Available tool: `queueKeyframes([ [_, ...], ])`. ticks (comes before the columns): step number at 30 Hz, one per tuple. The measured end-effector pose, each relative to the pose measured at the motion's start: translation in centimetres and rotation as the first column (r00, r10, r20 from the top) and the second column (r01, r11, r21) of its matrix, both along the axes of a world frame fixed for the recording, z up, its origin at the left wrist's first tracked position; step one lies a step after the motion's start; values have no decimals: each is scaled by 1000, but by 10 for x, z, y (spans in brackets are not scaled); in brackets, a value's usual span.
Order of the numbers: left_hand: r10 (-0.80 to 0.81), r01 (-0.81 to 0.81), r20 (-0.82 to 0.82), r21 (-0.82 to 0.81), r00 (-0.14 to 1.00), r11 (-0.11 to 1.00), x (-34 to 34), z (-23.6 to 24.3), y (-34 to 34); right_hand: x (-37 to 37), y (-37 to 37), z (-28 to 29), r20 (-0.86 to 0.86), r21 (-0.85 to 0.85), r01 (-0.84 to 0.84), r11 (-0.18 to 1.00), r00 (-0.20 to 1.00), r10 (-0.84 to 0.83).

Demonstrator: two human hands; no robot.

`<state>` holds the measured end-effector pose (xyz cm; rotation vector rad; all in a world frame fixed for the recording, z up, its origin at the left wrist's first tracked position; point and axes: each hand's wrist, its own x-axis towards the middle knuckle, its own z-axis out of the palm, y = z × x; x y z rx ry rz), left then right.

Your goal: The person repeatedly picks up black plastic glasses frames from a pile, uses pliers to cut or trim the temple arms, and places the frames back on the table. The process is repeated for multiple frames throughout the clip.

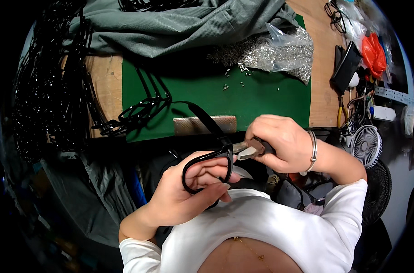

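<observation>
My left hand, its fingers curled, holds a black eyeglass frame low in the middle of the view, one temple reaching up toward the green mat. My right hand, wearing a silver bangle, is closed on a metal tool with a brown part; its tip is at the frame's hinge corner, and its exact kind is unclear. A narrow textured strip lies along the mat's front edge. More black frames lie at the mat's left.
A dense pile of black frames is at left. Grey cloth and a bag of small metal parts lie at the back. At right are a phone, yellow-handled pliers, a red bag and a fan.
</observation>
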<state>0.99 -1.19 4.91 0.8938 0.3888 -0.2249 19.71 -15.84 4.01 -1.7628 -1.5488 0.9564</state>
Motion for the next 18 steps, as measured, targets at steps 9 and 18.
queueKeyframes([
  [9, -41, 1, 74, 465, 996, 885, -2, -8, -15, 3, 8, -6, 153, 101, -97, 990, 985, 81],
  [18, -25, -14, 58, 594, 998, 804, 1, -17, -21, -1, 1, -22, 288, 185, -50, 981, 958, -5],
])
